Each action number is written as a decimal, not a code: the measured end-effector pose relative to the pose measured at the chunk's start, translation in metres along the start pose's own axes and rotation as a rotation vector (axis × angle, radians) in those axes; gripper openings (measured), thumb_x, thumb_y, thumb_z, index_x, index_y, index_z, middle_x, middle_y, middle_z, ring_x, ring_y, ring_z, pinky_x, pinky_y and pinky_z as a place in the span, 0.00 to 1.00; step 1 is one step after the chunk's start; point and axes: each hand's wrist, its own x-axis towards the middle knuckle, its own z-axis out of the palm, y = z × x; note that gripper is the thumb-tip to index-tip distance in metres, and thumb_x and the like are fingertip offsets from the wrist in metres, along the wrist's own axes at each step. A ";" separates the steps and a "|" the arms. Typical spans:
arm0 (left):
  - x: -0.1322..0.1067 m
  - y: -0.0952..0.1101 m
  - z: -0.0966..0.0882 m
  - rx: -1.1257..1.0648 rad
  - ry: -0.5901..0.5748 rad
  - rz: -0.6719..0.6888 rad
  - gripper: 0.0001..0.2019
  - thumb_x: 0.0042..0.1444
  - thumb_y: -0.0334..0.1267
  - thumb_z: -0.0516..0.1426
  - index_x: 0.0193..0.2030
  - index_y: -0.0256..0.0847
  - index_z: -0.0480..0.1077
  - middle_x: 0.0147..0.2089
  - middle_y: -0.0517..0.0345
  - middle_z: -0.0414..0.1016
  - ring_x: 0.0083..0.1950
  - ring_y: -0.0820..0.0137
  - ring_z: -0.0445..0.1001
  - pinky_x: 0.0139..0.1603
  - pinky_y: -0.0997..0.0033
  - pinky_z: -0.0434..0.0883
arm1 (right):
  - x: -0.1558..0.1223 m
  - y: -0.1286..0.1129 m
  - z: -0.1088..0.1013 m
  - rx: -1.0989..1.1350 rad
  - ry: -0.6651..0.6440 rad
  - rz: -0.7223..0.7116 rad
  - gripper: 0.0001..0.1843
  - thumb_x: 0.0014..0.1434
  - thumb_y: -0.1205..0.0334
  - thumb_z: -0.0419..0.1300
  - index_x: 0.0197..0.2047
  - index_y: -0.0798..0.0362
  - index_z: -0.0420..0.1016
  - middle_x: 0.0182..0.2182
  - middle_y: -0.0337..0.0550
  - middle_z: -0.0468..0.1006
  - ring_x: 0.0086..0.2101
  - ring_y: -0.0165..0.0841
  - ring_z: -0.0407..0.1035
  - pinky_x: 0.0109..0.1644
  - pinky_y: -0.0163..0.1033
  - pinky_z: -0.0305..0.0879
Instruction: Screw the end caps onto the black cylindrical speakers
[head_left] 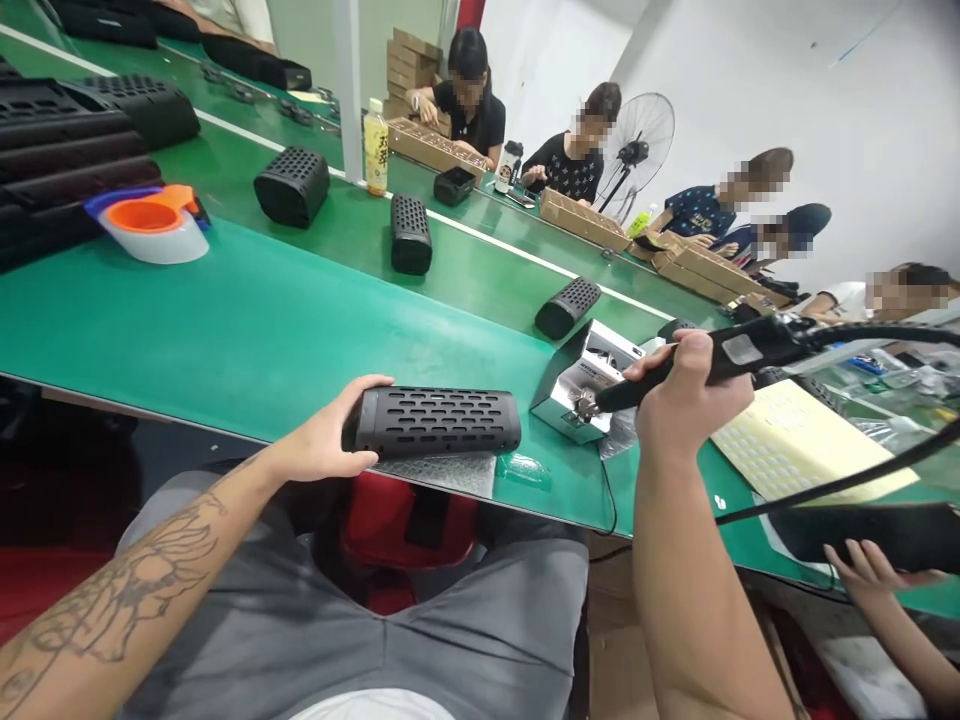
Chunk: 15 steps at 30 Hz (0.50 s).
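My left hand [330, 430] is closed around the left end of a black speaker housing [442, 418] with a slotted grille, lying near the bench's front edge. Under the housing is a bubble-wrap pad [450, 474]. In my right hand [691, 395], raised to the right, is a black electric screwdriver [757, 347] with a cable running off to the right. Its tip points down-left at the metal front of a silver and black screw feeder [551, 398]; whether it touches a screw there is too small to tell.
Several more speaker housings [411, 235] stand along the green bench [300, 315], with a stack [75, 150] at far left. Tape rolls [154, 230] lie near it. A yellow label sheet [810, 440] and a co-worker's hand [870, 575] are at right. People work across the line.
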 end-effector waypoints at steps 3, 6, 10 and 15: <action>0.000 -0.004 0.018 -0.029 0.085 0.049 0.56 0.64 0.55 0.70 0.93 0.50 0.49 0.88 0.34 0.69 0.83 0.39 0.79 0.84 0.38 0.78 | 0.021 0.031 -0.012 -0.094 0.031 -0.003 0.20 0.66 0.44 0.76 0.32 0.47 0.78 0.20 0.31 0.75 0.19 0.33 0.72 0.24 0.40 0.70; 0.000 -0.009 0.030 0.004 0.132 0.045 0.63 0.62 0.59 0.73 0.95 0.52 0.43 0.93 0.33 0.61 0.87 0.38 0.75 0.88 0.36 0.74 | 0.016 0.050 -0.019 -0.083 0.005 0.044 0.21 0.68 0.42 0.74 0.32 0.46 0.76 0.21 0.32 0.74 0.19 0.34 0.71 0.24 0.42 0.72; 0.002 -0.014 0.035 0.009 0.141 0.041 0.69 0.60 0.62 0.77 0.96 0.53 0.40 0.92 0.33 0.62 0.85 0.40 0.77 0.86 0.39 0.76 | 0.003 0.049 -0.021 -0.046 0.019 0.074 0.20 0.65 0.43 0.74 0.32 0.46 0.77 0.20 0.32 0.74 0.18 0.34 0.71 0.23 0.41 0.73; 0.006 -0.014 0.035 -0.015 0.155 0.030 0.70 0.58 0.64 0.78 0.96 0.50 0.45 0.88 0.33 0.67 0.82 0.39 0.78 0.86 0.39 0.76 | -0.008 0.013 -0.015 0.036 -0.001 0.086 0.20 0.64 0.41 0.77 0.37 0.47 0.81 0.21 0.30 0.75 0.18 0.33 0.71 0.22 0.40 0.74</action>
